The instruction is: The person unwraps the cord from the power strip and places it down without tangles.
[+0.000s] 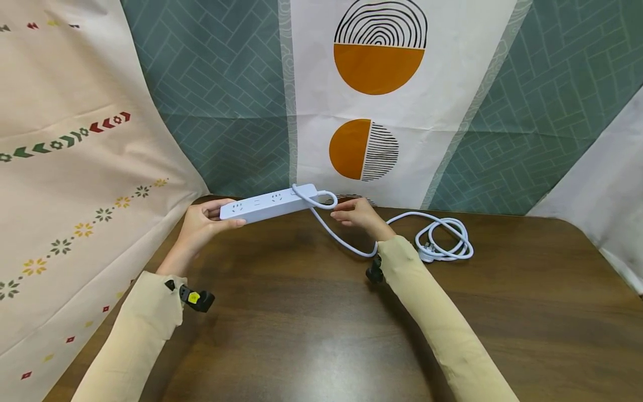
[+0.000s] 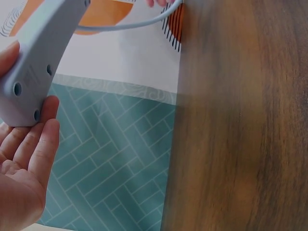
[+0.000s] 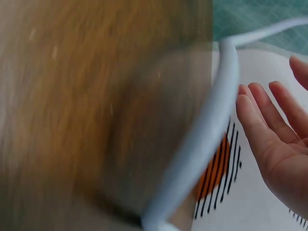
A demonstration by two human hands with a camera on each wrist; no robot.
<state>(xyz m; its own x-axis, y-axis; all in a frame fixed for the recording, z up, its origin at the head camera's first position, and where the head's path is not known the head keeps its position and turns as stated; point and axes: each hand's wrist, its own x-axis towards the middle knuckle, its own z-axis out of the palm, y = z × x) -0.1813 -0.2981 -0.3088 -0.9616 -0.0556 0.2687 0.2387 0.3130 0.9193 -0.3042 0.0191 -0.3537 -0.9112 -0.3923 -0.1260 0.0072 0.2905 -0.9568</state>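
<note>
A white power strip [image 1: 266,207] is held up above the far left of the table, slightly tilted. My left hand [image 1: 201,222] grips its left end, thumb along the near side and fingers behind. In the left wrist view, the strip's underside [image 2: 41,62] shows small round holes. The white cord [image 1: 346,244] leaves the strip's right end, loops back over its top and hangs down behind. Right beside that loop is my right hand [image 1: 358,214], its fingertips close to the cord. The right wrist view shows its fingers [image 3: 276,110] loosely extended, with the blurred cord [image 3: 202,130] passing in front.
The rest of the cord lies coiled [image 1: 454,237] on the brown wooden table [image 1: 301,312], its plug [image 1: 427,252] at the coil's left side. Patterned cloth [image 1: 241,100] hangs behind the table's back edge, and a cream cloth [image 1: 75,184] hangs along the left.
</note>
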